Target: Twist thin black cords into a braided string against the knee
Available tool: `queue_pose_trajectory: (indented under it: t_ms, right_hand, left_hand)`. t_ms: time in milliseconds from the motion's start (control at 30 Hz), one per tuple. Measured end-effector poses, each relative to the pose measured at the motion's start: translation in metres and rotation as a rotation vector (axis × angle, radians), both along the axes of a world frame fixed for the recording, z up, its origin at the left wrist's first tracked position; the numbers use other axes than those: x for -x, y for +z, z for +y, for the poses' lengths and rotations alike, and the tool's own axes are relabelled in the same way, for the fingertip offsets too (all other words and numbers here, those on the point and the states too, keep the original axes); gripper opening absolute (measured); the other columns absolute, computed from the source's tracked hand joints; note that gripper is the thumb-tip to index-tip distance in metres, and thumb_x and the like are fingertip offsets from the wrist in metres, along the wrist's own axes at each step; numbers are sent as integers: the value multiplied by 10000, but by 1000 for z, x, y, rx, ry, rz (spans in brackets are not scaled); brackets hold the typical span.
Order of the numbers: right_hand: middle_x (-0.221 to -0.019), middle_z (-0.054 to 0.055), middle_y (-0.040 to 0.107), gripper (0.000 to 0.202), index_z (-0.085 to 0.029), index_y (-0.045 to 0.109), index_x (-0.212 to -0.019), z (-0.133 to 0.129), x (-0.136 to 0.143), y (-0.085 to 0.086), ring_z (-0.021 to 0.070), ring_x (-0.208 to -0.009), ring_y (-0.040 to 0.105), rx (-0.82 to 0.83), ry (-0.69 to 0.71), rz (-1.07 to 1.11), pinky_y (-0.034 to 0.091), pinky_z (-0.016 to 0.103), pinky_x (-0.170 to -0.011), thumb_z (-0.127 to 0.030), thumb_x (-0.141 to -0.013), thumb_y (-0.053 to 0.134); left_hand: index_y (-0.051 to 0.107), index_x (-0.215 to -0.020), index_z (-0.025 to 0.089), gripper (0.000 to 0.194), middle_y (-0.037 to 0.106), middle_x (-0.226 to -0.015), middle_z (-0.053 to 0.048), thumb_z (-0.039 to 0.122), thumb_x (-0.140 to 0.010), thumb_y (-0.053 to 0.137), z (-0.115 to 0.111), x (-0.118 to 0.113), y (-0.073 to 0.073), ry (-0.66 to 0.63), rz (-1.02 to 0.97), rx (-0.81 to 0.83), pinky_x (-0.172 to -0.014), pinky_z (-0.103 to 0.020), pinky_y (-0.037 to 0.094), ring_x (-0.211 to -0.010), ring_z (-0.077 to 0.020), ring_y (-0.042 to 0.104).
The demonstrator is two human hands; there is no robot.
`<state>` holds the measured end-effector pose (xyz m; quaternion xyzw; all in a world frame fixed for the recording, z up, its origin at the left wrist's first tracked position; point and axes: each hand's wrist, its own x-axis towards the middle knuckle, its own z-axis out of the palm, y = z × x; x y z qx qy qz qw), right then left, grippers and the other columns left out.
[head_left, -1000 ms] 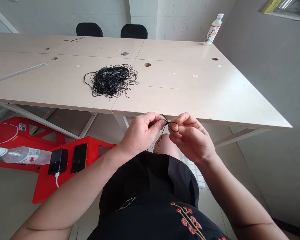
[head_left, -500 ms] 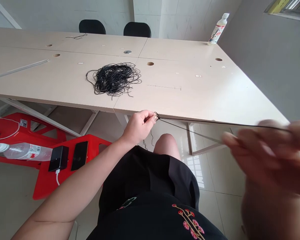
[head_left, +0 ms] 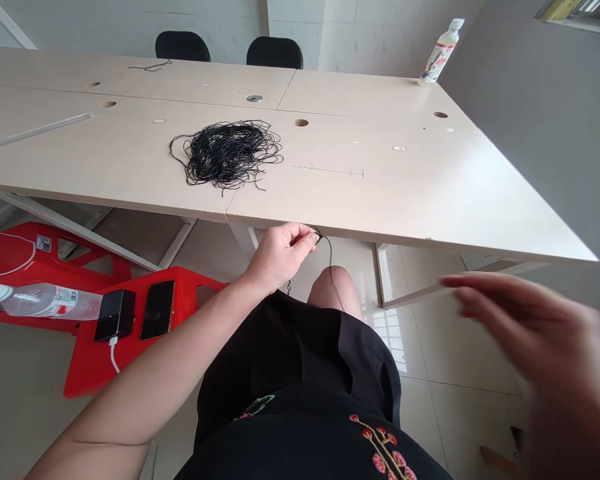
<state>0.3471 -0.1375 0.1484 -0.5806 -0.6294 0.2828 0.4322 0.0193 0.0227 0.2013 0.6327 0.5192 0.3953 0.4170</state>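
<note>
My left hand [head_left: 283,255] pinches a thin black cord [head_left: 331,267] at the table's front edge, above my lap. One end of the cord droops from the fingertips over my knee. Off to the right, my right hand [head_left: 530,327] is raised and smeared by motion; no cord can be made out reaching it, and whether its fingers hold anything is too blurred to tell. A tangled heap of black cord [head_left: 230,153] lies on the pale table [head_left: 405,200], beyond my left hand.
Red stools [head_left: 85,367] stand at the left, bearing a clear bottle [head_left: 45,301], a black power bank [head_left: 115,315] and a phone [head_left: 157,309]. A labelled bottle [head_left: 437,60] is at the table's far right. Two black chairs [head_left: 275,52] are behind.
The cord stretched between both hands has gone slack and now hangs from my left hand. My right hand has changed its pose and no longer visibly draws the strands. My left hand stays nearly in place.
</note>
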Motion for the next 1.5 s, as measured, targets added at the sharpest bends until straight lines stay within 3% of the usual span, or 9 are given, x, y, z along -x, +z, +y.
queue_pose_trajectory:
  t_ms: [100,200,367,567,700,867,1000,1167,1500]
  right_hand:
    - [-1137,66,630,480,-302,525,-1218,92,113,51,127,-674,603,-32,164,99,528,316,-603,-245,-761,657]
    - [-1106,88,643,569,-239,451,-1274,114,157,44,131,-735,611,-50,227,186,513,299,-615,-275,-749,666]
    - [-752,21,682,120,-195,629,-892,99,161,29,117,-652,617,-136,64,142,485,252,-582,-276,-819,580]
    - [-652,-10,634,112,-216,633,-877,104,181,29,102,-568,549,-436,-51,-119,467,252,-577,-215,-837,528]
    - [-772,16,684,224,-201,581,-1022,105,185,24,117,-646,614,-230,-134,130,494,266,-599,-261,-806,570]
    - [-733,38,689,205,-161,615,-878,98,179,35,139,-653,631,89,-55,423,503,287,-614,-338,-775,607]
    - [-669,24,664,212,-174,627,-721,101,172,44,143,-649,596,136,7,190,468,298,-631,-361,-800,568]
    - [-705,26,652,179,-198,661,-799,105,170,37,167,-716,563,-82,-93,-150,439,334,-689,-319,-826,532]
    - [-717,8,662,129,-186,649,-836,104,182,33,126,-657,621,25,-1,586,522,286,-634,-280,-747,652]
  left_hand:
    - [628,-756,163,223,642,-683,-17,379,-766,575,-12,-10,6,-48,-31,32,-582,-250,432,-592,-99,529]
    - [632,-785,156,227,644,-687,-20,376,-765,578,-19,-16,8,-63,-75,56,-581,-249,437,-588,-98,533]
    - [625,-728,157,206,640,-676,-12,356,-759,581,-18,-17,4,-5,-79,58,-582,-237,436,-584,-93,526]
    - [626,-711,154,182,627,-663,-7,332,-737,601,-14,-26,-2,23,-170,96,-565,-228,432,-583,-92,519]
    - [630,-729,152,189,622,-643,-5,338,-740,601,-15,-30,-3,21,-231,109,-561,-224,435,-569,-86,521]
    - [627,-718,152,185,628,-649,-9,329,-749,583,-12,-31,-4,59,-185,63,-518,-214,410,-545,-83,511]
    - [633,-709,154,185,642,-660,-12,324,-751,575,-11,-30,-6,56,-128,17,-511,-216,396,-533,-81,501]
    - [640,-739,158,189,656,-660,-18,339,-749,583,-12,-31,-10,76,-110,24,-511,-222,399,-544,-92,522]
    - [645,-742,161,194,657,-657,-23,345,-757,584,-11,-33,-17,84,-140,2,-556,-236,451,-608,-119,584]
